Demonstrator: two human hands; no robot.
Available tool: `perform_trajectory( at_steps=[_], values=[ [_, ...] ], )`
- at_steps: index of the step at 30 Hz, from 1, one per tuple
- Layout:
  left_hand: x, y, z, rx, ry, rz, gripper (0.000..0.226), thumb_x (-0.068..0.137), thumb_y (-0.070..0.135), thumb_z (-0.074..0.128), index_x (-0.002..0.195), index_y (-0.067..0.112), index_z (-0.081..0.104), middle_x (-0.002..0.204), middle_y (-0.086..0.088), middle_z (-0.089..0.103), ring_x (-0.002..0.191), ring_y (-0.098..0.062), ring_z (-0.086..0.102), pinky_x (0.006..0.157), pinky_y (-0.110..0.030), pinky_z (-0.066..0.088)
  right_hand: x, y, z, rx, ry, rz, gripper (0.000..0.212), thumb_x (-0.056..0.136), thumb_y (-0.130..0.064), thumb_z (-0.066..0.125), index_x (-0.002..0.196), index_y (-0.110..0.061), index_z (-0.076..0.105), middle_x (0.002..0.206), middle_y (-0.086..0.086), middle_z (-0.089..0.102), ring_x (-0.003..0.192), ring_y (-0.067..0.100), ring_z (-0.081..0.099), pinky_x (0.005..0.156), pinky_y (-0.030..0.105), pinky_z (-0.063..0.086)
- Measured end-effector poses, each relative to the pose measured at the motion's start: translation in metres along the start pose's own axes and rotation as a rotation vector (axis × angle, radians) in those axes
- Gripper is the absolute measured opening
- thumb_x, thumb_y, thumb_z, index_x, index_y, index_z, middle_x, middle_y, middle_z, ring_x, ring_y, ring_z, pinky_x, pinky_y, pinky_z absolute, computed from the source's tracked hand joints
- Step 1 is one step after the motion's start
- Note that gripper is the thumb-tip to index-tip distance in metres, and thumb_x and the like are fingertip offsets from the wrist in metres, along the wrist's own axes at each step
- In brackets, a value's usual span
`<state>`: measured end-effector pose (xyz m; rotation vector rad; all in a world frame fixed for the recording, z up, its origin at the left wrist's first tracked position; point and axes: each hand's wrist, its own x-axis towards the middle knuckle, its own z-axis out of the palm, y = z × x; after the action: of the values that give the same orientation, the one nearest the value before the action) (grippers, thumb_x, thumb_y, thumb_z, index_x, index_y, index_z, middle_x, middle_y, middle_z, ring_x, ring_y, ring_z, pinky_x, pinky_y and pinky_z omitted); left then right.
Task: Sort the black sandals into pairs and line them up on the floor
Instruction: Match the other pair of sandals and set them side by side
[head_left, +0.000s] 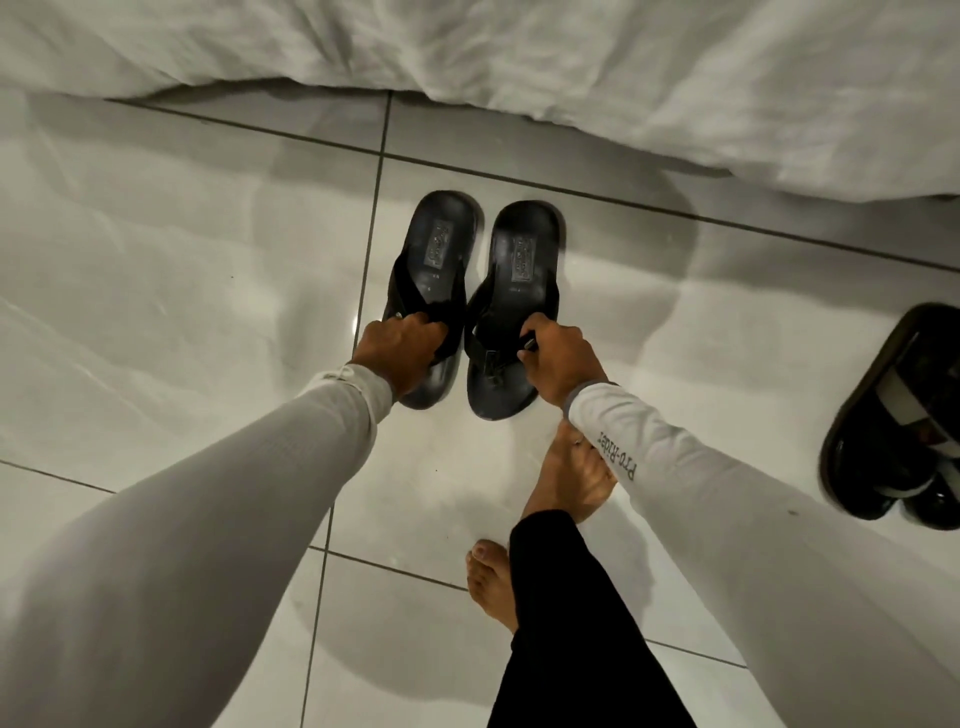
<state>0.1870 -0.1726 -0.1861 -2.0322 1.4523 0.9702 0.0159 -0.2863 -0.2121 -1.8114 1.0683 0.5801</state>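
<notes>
Two black thong sandals lie side by side on the white tiled floor, heels toward the bed. My left hand grips the strap of the left sandal. My right hand holds the strap of the right sandal. Both soles look flat on the tiles and nearly touch each other. At the right edge stands another pair of black sandals with a white-striped band, partly cut off by the frame.
A white bedsheet hangs along the top, close behind the sandal heels. My bare feet and a black trouser leg stand just below the sandals. Glossy tiles stretch to the left.
</notes>
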Motion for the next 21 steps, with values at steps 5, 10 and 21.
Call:
perform_trajectory(
  at_steps=[5,10,21],
  values=[
    [0.0,0.001,0.003,-0.024,0.002,-0.006,0.032,0.096,0.027,0.057,0.125,0.014,0.058,0.116,-0.011,0.067,0.103,-0.037,0.068,0.087,-0.045,0.053,0.0,0.002,-0.002,-0.001,-0.035,-0.002,0.024,0.092,-0.015,0.06,0.116,-0.012,0.057,0.107,0.018,0.069,0.094,0.038,0.066,0.078,0.032,0.048],
    [-0.005,0.002,-0.002,-0.05,0.044,0.003,0.037,0.094,0.023,0.061,0.129,0.012,0.055,0.119,-0.013,0.064,0.103,-0.039,0.068,0.086,-0.047,0.055,-0.007,0.001,-0.006,-0.008,-0.084,-0.024,0.034,0.094,-0.016,0.06,0.126,-0.012,0.053,0.116,0.019,0.068,0.104,0.039,0.065,0.089,0.036,0.052],
    [-0.082,0.068,-0.018,-0.003,0.146,0.002,0.052,0.096,0.029,0.051,0.145,0.013,0.041,0.141,-0.012,0.051,0.124,-0.036,0.054,0.095,-0.047,0.046,-0.107,0.023,-0.058,-0.117,-0.053,0.059,0.067,0.095,-0.032,0.056,0.153,-0.021,0.024,0.138,0.021,0.049,0.126,0.042,0.048,0.106,0.052,0.042]
  ],
)
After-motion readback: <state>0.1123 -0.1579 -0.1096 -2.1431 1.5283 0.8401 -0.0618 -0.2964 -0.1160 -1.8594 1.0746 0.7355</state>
